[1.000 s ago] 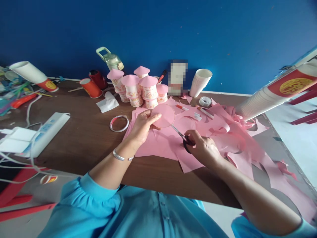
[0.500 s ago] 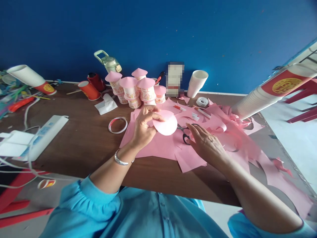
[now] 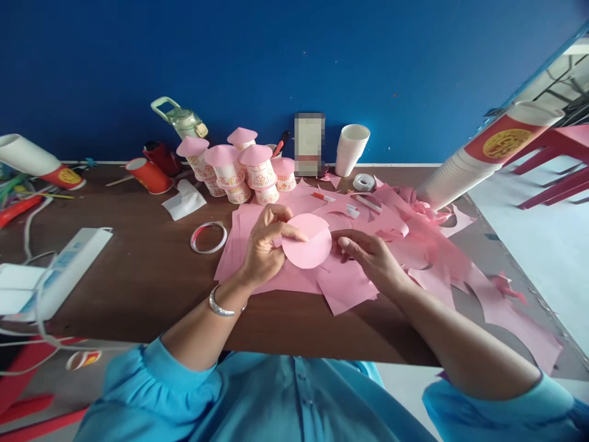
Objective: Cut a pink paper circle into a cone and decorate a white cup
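Between thumb and fingers, my left hand (image 3: 269,242) grips a round pink paper disc (image 3: 310,252), held above the pink sheets (image 3: 276,276). A line on the disc runs from near its middle to the upper right edge. My right hand (image 3: 368,252) is at the disc's right edge, with its index finger and thumb slightly apart. Whether its fingertips touch the paper is hard to make out. Behind the disc stand several decorated paper-cup towers (image 3: 225,172) with pink cone roofs.
Pink scraps (image 3: 432,245) cover the right side. A tape roll (image 3: 208,237) lies left, near a power strip (image 3: 76,270) with cables. Cup stacks (image 3: 352,150) stand behind, and a tall leaning cup stack (image 3: 469,172) is at right. A bottle (image 3: 184,123) stands at the back.
My right hand has come off the black-handled scissors and moved left to the disc's edge. The scissors no longer show. My left hand keeps the disc, now tilted differently.
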